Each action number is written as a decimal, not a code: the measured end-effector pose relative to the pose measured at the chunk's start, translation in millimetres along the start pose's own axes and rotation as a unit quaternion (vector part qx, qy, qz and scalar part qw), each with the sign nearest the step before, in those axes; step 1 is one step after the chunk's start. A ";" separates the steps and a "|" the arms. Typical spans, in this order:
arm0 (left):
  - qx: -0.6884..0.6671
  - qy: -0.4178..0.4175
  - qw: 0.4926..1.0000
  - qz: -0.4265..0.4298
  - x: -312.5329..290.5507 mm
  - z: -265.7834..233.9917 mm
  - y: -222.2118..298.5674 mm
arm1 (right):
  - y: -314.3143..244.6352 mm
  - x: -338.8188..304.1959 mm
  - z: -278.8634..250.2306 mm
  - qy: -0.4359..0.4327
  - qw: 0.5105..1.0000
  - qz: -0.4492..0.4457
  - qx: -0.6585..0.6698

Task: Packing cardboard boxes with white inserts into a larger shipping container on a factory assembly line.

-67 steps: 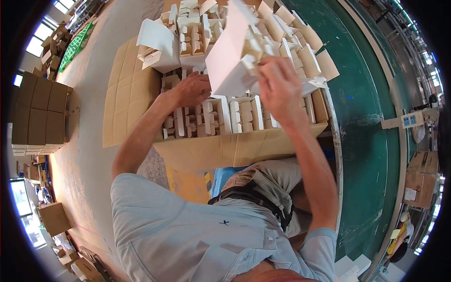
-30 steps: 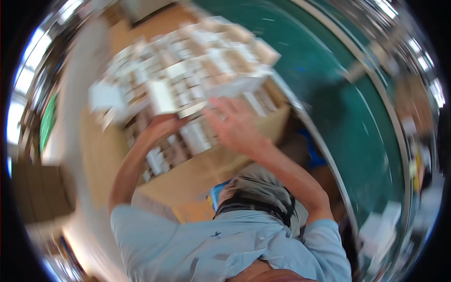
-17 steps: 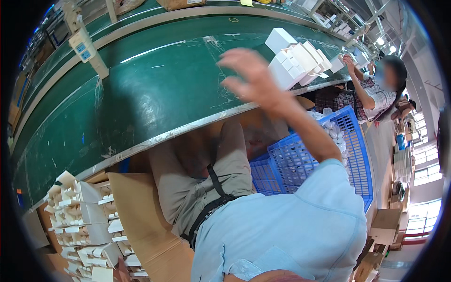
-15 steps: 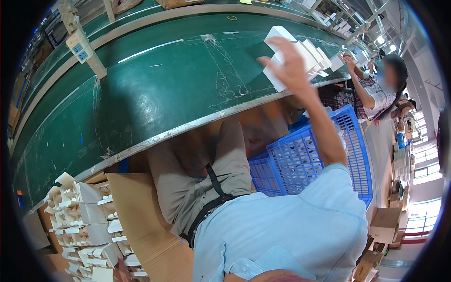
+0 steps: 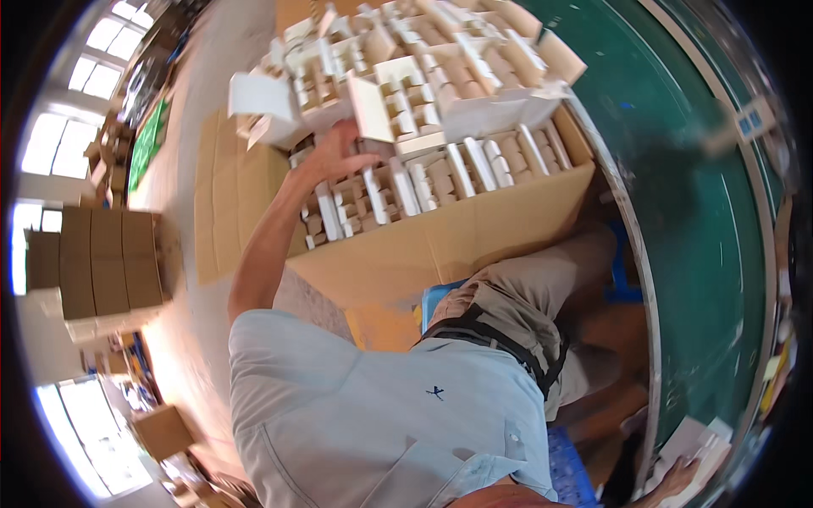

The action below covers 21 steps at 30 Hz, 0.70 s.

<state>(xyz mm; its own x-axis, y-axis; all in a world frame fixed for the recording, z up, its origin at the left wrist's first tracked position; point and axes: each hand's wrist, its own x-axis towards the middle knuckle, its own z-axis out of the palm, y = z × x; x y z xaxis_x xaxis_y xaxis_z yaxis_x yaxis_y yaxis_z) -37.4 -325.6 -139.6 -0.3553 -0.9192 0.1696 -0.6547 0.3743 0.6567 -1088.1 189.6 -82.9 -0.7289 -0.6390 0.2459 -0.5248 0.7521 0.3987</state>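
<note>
My left hand (image 5: 337, 158) reaches down among the white boxes in a large carton (image 5: 440, 245). Its thumb stands apart from the fingers; the fingertips are partly hidden beside an open-topped white box (image 5: 406, 106). More open white boxes (image 5: 500, 72) lie stacked above, with light brown pieces or inserts inside. Underneath, a row of white boxes (image 5: 440, 178) stands packed in the carton. Far off at the lower right, my right hand (image 5: 677, 478) has its fingers against a white box (image 5: 707, 453) on the green table, appearing to grip it.
The green table (image 5: 703, 322) runs along the right, with a metal edge (image 5: 639, 237). A carton flap (image 5: 237, 195) folds out leftward. Brown cartons (image 5: 110, 262) are stacked on the floor at left. A blue plastic crate (image 5: 572, 466) sits low beside me.
My view has swung left, from the table to the carton of white boxes. My left hand now shows in the carton; the right hand, formerly raised over white boxes, is now against one.
</note>
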 end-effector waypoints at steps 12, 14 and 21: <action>0.294 -0.052 0.953 -0.058 -47.9 -3.4 -39.2 | -398.3 26.3 -348.8 0.121 0.801 -0.356 0.465; 0.333 -0.038 0.942 -0.003 -50.5 10.3 -44.5 | -478.2 -13.3 -385.2 -0.006 0.641 -0.342 0.687; 0.214 -0.023 0.976 -0.032 -50.8 44.9 -10.3 | -687.9 -196.8 -528.7 -0.212 0.333 -0.511 0.764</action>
<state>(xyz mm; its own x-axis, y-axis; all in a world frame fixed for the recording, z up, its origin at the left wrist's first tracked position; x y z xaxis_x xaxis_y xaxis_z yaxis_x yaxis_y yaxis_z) -42.6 -277.3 -188.0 -0.3284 -0.9394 0.0984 -0.8914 0.3427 0.2964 -351.2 -287.5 61.6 0.3468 -0.8508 0.3948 0.0310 -0.4103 -0.9114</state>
